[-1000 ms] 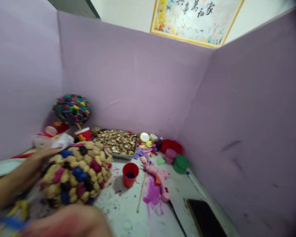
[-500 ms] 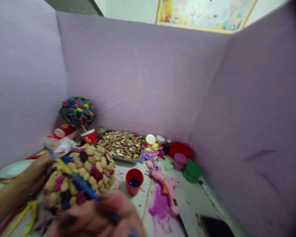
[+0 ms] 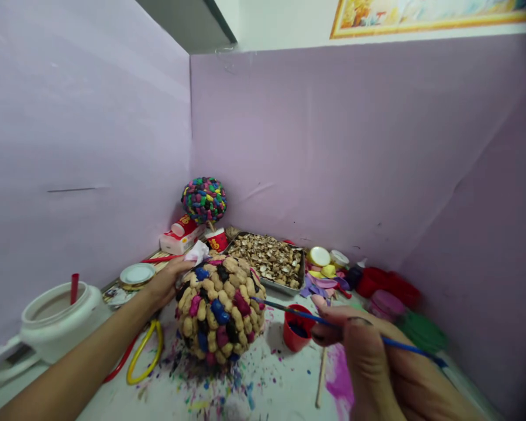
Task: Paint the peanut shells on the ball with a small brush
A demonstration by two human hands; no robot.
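Observation:
A ball covered in peanut shells point(image 3: 219, 310), some painted blue, black and magenta, sits on the paint-splattered table. My left hand point(image 3: 172, 283) is wrapped against its far left side, steadying it, with the fingertips hidden behind it. In my right hand point(image 3: 372, 351), closed in a pinch, is a slim blue paintbrush point(image 3: 315, 318). Its tip points left, at the right side of the ball; whether it touches the shells I cannot tell. Under the brush stands a red cup point(image 3: 292, 339) with dark blue paint inside.
Behind the ball lies a metal tray point(image 3: 284, 287) of shell pieces. A finished multicoloured ball point(image 3: 204, 200) stands at the back corner. On the left are a white pot point(image 3: 61, 327) and yellow-handled tool point(image 3: 131, 368). A wooden stick point(image 3: 320, 380), balloons point(image 3: 319, 289) and a green container point(image 3: 423, 333) lie rightward.
The view has swung left. My right hand with the paintbrush has moved from in front of the ball to its right side. My left hand stays on the ball.

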